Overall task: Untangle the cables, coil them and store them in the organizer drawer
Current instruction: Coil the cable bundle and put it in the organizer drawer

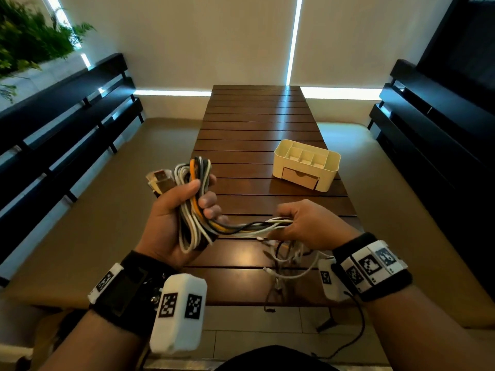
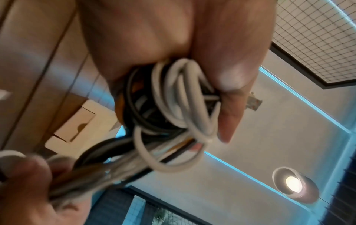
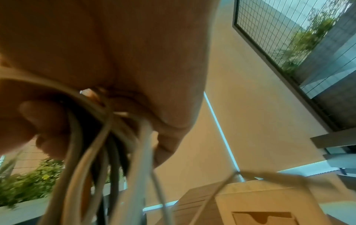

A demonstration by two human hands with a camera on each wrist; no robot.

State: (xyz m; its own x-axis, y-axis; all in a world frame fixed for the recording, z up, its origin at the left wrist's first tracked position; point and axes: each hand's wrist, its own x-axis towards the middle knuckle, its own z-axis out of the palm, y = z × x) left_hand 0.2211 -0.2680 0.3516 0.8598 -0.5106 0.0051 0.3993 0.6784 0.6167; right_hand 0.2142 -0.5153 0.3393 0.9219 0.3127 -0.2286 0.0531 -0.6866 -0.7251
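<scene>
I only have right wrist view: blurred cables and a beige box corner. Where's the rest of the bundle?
Observer: The left hand grips the looped bundle of white, black and orange cables above the brown slatted wooden table.
Operator: Drawer open?
Observer: No, the tan drawer of the cream plastic organizer is shut.
Operator: Loose ends?
Observer: Tails below the right hand dangle past the table's near edge.

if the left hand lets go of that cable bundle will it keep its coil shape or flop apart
Probably flops apart: the cable bundle shows no tie, and only the left hand keeps its loops together. The strands sag limply toward the right hand, so they look soft rather than stiff. Loose ends dangling over the table may snag again.
</scene>
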